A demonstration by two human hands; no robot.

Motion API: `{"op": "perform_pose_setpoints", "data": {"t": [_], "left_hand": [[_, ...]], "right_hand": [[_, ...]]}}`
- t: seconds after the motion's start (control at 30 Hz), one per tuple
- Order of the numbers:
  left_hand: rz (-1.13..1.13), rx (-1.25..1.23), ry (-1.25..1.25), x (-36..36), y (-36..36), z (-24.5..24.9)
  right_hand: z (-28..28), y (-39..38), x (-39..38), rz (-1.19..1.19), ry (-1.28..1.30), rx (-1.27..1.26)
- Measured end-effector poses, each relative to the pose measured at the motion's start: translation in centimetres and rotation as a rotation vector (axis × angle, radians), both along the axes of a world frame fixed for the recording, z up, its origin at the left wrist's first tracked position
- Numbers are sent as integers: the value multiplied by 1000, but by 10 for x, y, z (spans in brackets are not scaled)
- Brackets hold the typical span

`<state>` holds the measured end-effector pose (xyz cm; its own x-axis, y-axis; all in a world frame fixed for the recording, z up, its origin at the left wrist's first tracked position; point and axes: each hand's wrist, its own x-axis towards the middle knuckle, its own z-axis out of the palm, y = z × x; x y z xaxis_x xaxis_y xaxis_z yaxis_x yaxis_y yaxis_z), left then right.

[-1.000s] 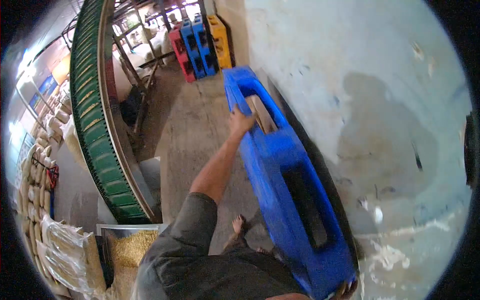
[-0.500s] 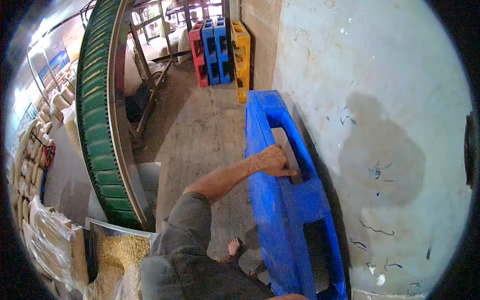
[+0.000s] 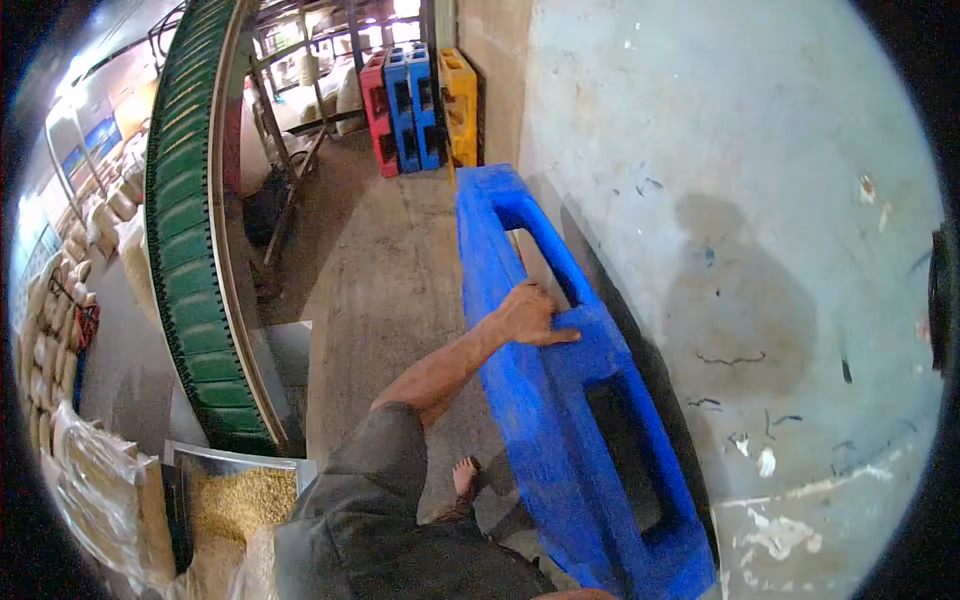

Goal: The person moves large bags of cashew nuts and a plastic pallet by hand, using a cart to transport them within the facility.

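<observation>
A large blue plastic pallet stands on its edge, tilted, along the wall at the right. My left hand grips its upper edge near the upper opening, with the thumb stretched over the crosspiece and the other fingers partly hidden behind the rim. Only a sliver of skin shows at the bottom edge, beside the pallet's near end; the fingers of my right hand are out of view.
A green ribbed conveyor rises at the left above a bin of yellow grain. Red, blue and yellow pallets stand upright ahead. Stacked sacks line the far left. A pale wall runs along the right.
The blue pallet's far end has shifted left in view and its near end right. My left hand has moved slightly left with it, its thumb now more spread over the crosspiece.
</observation>
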<state>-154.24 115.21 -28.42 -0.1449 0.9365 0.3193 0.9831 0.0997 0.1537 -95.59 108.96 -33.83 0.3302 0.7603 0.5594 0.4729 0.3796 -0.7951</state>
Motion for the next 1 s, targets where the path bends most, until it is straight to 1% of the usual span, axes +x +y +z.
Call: {"op": "perform_pose_setpoints", "data": {"t": [0.03, 0.07, 0.1, 0.17, 0.2, 0.27, 0.3, 0.33, 0.4, 0.43, 0.5, 0.53, 0.63, 0.7, 0.8, 0.9, 1.0], "left_hand": [[51, -26, 3, 1, -8, -6], [49, -22, 4, 12, -21, -17], [24, 122, 38, 18, -31, -23], [21, 212, -22, 33, -57, -27], [35, 217, -24, 39, -71, -28], [161, 28, 0, 51, -100, -24], [163, 113, -15, 57, -116, -18], [174, 107, -20, 60, -127, -19], [202, 189, -34, 65, -149, -27], [212, 177, -38, 66, -157, -29], [170, 300, -88, 62, -168, -30], [169, 306, -93, 53, -172, -26], [121, 374, -90, 40, -172, -38], [-55, 463, -55, 25, -171, -47], [-157, 490, -63, 4, -170, -55], [-198, 566, -70, -21, -175, -59], [-217, 578, -99, -58, -185, -57]], "right_hand": [[-5, -3, 5, -11, -1, 12], [-11, -8, 15, -12, 0, 16], [-11, -5, 16, -9, 7, 23], [-10, 3, 14, 6, 20, 34], [-8, 7, 13, 21, 23, 36], [-4, 11, 11, 51, 22, 31], [0, 11, 9, 64, 21, 27], [1, 10, 7, 75, 21, 18], [-2, 4, 1, 98, 23, -10], [-2, 0, -3, 108, 23, -25], [2, -4, -20, 137, 27, -58], [9, -5, -32, 157, 20, -71], [19, -6, -65, 218, -1, -80], [23, -8, -87, 244, -26, -107], [27, -14, -120, 250, -46, -157], [29, -23, -152, 251, -67, -203], [26, -37, -174, 254, -95, -255]]}}
